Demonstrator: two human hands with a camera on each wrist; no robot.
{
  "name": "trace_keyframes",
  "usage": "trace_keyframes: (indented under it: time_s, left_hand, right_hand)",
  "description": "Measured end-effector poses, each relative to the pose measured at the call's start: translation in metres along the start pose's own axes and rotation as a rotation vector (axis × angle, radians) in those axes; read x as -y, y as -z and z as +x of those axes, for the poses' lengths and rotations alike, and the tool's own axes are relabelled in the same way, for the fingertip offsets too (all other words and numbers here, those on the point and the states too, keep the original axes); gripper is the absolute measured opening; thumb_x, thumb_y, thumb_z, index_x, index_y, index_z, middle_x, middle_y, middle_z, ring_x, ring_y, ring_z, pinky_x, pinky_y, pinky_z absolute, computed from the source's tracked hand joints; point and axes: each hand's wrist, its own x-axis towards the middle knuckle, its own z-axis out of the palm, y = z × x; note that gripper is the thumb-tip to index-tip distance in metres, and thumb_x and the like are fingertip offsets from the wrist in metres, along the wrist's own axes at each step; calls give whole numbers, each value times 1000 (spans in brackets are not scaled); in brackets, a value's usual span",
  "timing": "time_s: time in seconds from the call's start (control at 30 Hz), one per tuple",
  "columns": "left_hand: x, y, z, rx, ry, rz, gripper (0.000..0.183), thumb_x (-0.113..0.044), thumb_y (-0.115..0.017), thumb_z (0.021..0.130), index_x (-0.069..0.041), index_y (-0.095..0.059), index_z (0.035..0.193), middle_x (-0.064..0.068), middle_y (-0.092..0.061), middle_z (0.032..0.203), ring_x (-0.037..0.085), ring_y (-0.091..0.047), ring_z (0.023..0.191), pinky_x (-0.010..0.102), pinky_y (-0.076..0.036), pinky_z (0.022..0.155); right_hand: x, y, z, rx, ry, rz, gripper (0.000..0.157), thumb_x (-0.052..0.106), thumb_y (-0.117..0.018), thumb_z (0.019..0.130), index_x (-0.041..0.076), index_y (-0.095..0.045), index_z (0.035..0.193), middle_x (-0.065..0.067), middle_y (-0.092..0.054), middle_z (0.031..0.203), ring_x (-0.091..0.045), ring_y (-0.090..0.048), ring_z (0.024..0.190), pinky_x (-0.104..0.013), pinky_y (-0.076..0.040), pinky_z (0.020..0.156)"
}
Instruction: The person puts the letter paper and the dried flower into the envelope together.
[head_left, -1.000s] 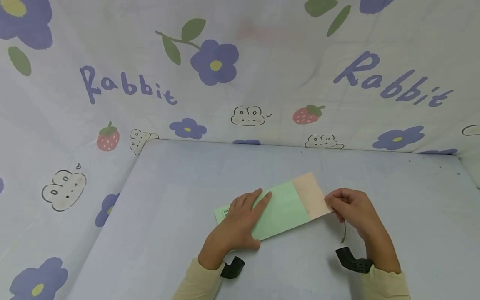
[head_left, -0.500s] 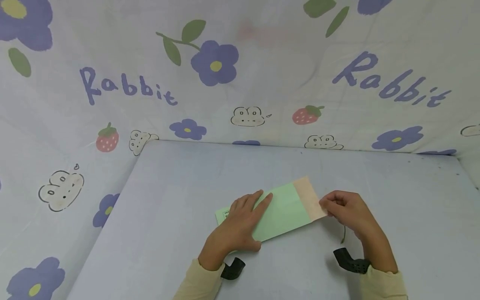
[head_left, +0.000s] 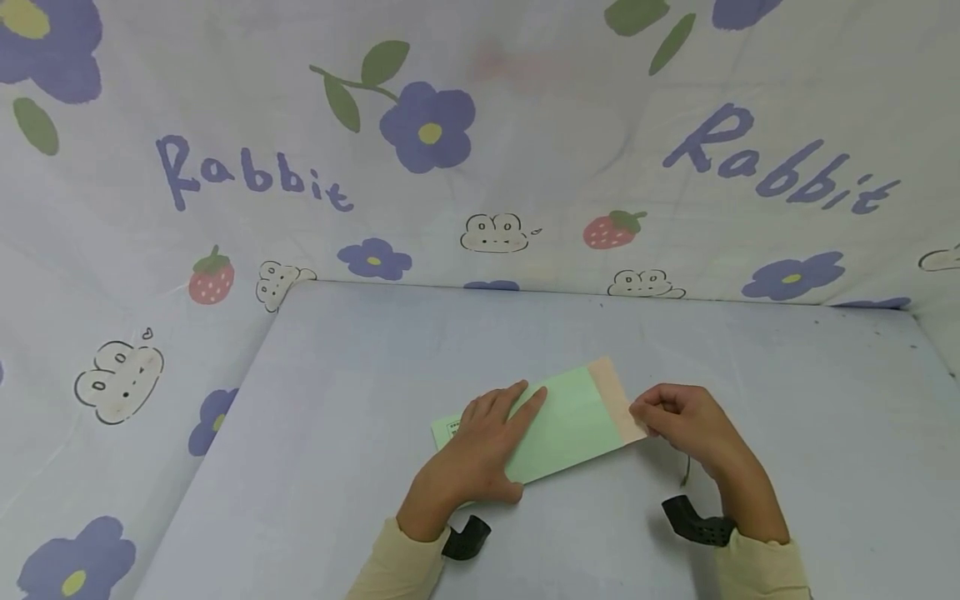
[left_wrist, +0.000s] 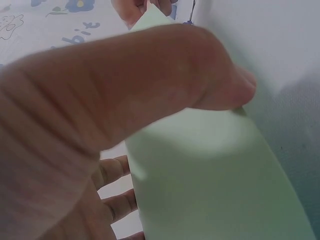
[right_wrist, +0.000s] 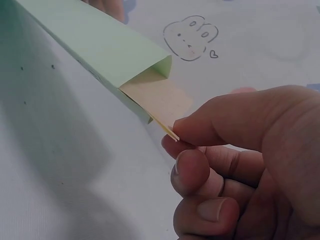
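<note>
A flat light-green paper sleeve (head_left: 566,417) lies slantwise above the table, its open end facing right. Out of that end sticks a beige card (right_wrist: 155,95), the rest of it hidden inside the sleeve. My left hand (head_left: 480,442) holds the sleeve across its width, thumb at the near edge and fingers spread toward the far edge. Between thumb and index finger, my right hand (head_left: 686,421) pinches the card's outer corner. Below the right hand hangs a thin dark cord (head_left: 686,473); where it is attached is hidden.
The pale table (head_left: 337,375) meets a white printed cloth (head_left: 525,167) at its back and left side. Black curved wrist devices sit at the left cuff (head_left: 397,558) and right cuff (head_left: 761,571).
My right hand has moved left with the card, which slides farther into the sleeve, so a narrower beige strip shows. The left hand stays in place on the sleeve.
</note>
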Motion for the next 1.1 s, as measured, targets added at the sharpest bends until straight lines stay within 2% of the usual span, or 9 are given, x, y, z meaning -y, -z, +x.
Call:
trace_keyframes:
  time_s: [0.23,0.57,0.8,1.1]
  left_hand:
    - [-2,1,0,9,2,-1,119,-19,-87,65,-15,-18,161,13,-19,162,34,-27,142,53,-24,113]
    - [-2,1,0,4,-5,11,117,-20,-87,65,-14,-19,161,14,-22,161,34,-29,141,52,-25,113]
    - [-3,0,0,6,-4,6,119,-20,-87,64,-16,-18,161,13,-20,162,33,-28,142,52,-24,113]
    - [-4,0,1,20,-7,30,121,-23,-90,64,-16,-18,162,12,-21,162,31,-28,141,52,-25,113]
  right_hand:
    - [3,-4,-1,21,5,6,20,18,-65,96,-1,-69,98,-5,-59,72,-17,-47,64,-30,-40,53]
    - [6,-10,0,50,67,-28,17,16,-65,97,0,-70,97,-5,-60,71,-25,-55,72,-34,-42,62]
    - [9,-11,0,67,100,-37,16,15,-65,96,0,-71,96,-3,-60,71,-19,-54,70,-32,-45,61]
    - [3,-12,4,121,137,-21,14,10,-66,94,-1,-74,98,-4,-64,74,-18,-56,73,-30,-50,64]
